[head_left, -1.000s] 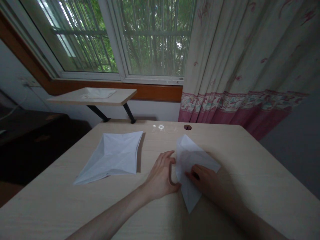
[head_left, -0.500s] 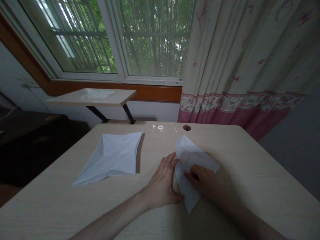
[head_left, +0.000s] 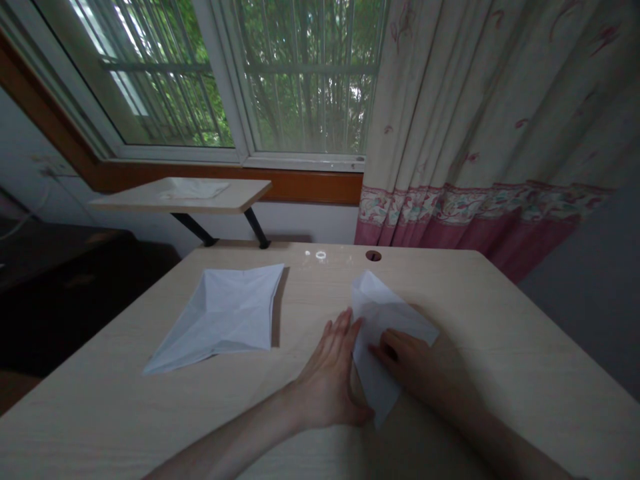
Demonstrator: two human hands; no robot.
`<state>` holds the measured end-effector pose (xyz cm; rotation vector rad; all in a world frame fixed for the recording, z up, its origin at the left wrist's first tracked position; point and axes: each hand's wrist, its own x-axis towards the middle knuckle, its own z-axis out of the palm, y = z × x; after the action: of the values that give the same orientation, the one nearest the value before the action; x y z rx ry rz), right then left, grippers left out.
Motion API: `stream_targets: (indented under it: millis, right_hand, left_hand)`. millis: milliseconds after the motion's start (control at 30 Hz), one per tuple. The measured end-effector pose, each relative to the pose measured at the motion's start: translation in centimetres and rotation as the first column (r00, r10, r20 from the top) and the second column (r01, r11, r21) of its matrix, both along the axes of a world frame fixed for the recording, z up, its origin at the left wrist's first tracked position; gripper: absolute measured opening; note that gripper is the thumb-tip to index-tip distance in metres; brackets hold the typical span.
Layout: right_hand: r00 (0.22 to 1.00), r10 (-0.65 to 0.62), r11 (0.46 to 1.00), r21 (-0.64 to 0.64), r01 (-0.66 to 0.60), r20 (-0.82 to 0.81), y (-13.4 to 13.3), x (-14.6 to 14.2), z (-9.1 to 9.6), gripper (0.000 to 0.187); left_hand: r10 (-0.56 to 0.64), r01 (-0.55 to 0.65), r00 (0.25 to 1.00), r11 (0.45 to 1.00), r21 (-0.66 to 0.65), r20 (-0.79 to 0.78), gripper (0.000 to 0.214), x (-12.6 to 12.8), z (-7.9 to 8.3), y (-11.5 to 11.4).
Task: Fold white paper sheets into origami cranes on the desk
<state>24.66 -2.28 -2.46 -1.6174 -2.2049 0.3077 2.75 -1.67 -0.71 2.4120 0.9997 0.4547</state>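
A folded sheet of white paper [head_left: 376, 320] lies on the table in front of me, one corner pointing away and another toward me. My left hand [head_left: 333, 373] is open along its left edge, fingers stretched forward and thumb at the near corner. My right hand [head_left: 405, 357] is on the paper's right part, its fingers curled and the tips pressed to the sheet. The undersides of those fingers are hidden. To the left rests a second folded white paper [head_left: 237, 310], apart from both hands, with its edges raised.
The pale wooden table [head_left: 310, 287] has a round cable hole [head_left: 373, 256] near its back edge. A small raised shelf [head_left: 240, 193] at the back left carries crumpled white paper [head_left: 195, 189]. Behind stand a barred window [head_left: 305, 80] and a floral curtain [head_left: 475, 133].
My left hand has slid slightly right and toward me, its thumb now closer to the near corner of the paper. My right hand and both papers look almost unmoved.
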Motion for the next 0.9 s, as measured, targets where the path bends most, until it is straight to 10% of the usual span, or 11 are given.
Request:
stream_targets:
  millis: [667,900]
  right_hand:
    - [0.999,0.006,1.000,0.030,-0.007,0.038,-0.4,-0.2,1.3,0.019]
    - [0.999,0.018,0.999,0.033,-0.020,0.045,-0.4,0.0,0.6,0.017]
  left_hand:
    - [-0.022,0.017,0.997,0.998,0.060,0.080,0.146,0.1,-0.4,0.2]
    - [0.100,-0.111,0.952,0.994,0.022,0.289,0.072,-0.1,0.0,0.6]
